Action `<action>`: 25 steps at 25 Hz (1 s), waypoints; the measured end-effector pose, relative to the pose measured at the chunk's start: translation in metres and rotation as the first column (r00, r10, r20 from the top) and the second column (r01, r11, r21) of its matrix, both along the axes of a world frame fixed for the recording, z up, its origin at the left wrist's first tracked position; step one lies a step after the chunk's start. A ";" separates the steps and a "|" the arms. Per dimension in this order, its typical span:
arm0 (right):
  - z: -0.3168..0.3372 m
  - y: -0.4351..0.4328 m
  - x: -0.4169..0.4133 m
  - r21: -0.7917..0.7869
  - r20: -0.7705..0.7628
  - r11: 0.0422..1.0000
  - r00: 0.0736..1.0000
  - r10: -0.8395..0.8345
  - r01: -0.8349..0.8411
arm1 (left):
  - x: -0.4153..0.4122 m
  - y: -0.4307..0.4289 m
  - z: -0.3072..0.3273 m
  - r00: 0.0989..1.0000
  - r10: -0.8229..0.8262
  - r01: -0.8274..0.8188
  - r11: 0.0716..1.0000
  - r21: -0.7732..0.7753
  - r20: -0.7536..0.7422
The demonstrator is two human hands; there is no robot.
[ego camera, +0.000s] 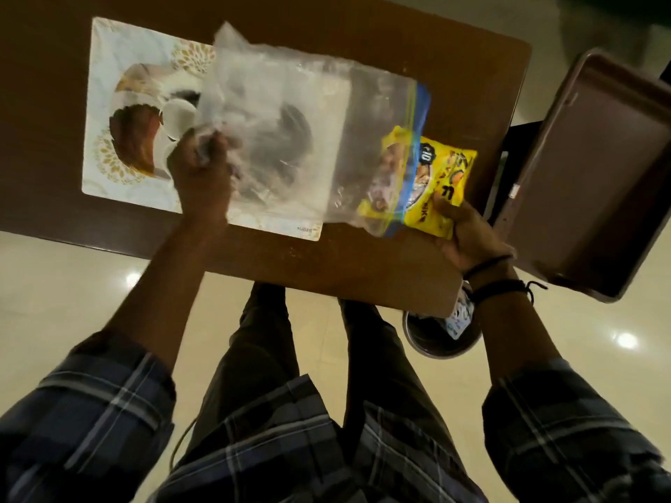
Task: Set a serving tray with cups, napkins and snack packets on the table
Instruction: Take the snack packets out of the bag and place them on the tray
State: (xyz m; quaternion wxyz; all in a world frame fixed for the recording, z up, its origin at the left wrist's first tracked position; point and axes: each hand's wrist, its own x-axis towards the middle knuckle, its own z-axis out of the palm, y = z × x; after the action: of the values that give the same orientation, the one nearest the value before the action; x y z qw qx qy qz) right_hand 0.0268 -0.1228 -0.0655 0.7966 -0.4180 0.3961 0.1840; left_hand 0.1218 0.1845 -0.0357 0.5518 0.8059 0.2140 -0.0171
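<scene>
A white serving tray (120, 103) with a printed picture and gold flowers lies on the brown table (454, 67). My left hand (201, 176) grips the bunched closed end of a clear zip bag (290, 139) held over the tray. A yellow snack packet (439, 190) sticks halfway out of the bag's blue-edged mouth, and my right hand (468, 237) is shut on the packet's outer end. Something dark shows dimly through the bag. A white cup-like shape (178, 118) sits on the tray by my left hand, partly hidden.
A brown rectangular tray (595, 168) stands to the right, off the table's edge. A round steel bin (439, 339) holding a small white-and-blue packet sits on the glossy floor below the table's near right corner. My legs are against the table's front edge.
</scene>
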 end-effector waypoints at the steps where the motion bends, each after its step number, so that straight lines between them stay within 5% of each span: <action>1: -0.009 -0.003 -0.002 0.002 -0.008 0.999 0.999 -0.054 0.054 | 0.007 0.009 0.004 0.998 0.045 -0.047 0.998 0.030 0.041; 5: -0.034 0.005 -0.009 0.007 -0.118 0.974 0.967 -0.224 0.226 | 0.016 0.032 -0.002 0.967 0.210 -0.220 0.974 -0.056 -0.144; 9: -0.041 0.032 0.002 0.026 -0.188 0.979 0.963 -0.192 0.200 | 0.016 0.020 0.008 0.960 0.260 -0.279 0.837 -0.470 -0.106; 11: -0.037 0.044 0.008 -0.238 -0.293 0.971 0.951 -0.100 0.028 | 0.014 0.001 0.022 0.951 0.285 -0.299 0.740 -0.603 -0.122; 13: -0.025 0.051 0.014 -0.620 -0.387 0.761 0.918 -0.083 -0.192 | 0.010 -0.017 0.029 0.963 0.234 -0.262 0.706 -0.658 -0.132; 14: -0.017 0.050 0.015 -0.715 -0.338 0.683 0.929 -0.151 -0.150 | 0.008 -0.028 0.033 0.969 0.206 -0.243 0.691 -0.681 -0.136; 15: -0.004 0.053 0.016 -0.708 -0.226 0.706 0.944 -0.239 0.009 | 0.006 -0.040 0.036 0.971 0.188 -0.237 0.676 -0.698 -0.148; 17: 0.018 0.055 0.015 -0.301 -0.079 0.896 0.928 -0.364 0.326 | 0.000 -0.063 0.038 0.970 0.166 -0.243 0.665 -0.706 -0.177; 19: 0.031 0.055 0.011 0.007 -0.045 0.915 0.914 -0.403 0.403 | -0.009 -0.089 0.039 0.971 0.116 -0.229 0.695 -0.682 -0.208; 22: 0.042 0.054 0.010 -0.014 0.011 0.902 0.902 -0.432 0.432 | -0.030 -0.120 0.036 0.958 -0.142 -0.061 0.743 -0.666 -0.247; 25: 0.041 0.019 -0.003 -0.073 0.097 0.861 0.863 -0.496 0.503 | -0.041 -0.125 0.031 0.858 -0.377 0.014 0.696 -0.718 -0.349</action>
State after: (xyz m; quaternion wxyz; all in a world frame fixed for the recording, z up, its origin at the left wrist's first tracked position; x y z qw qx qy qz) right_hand 0.0235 -0.1037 -0.0248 0.8103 -0.3454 0.4691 -0.0639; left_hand 0.0811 0.0594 -0.0044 0.7377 0.5291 0.2289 -0.3515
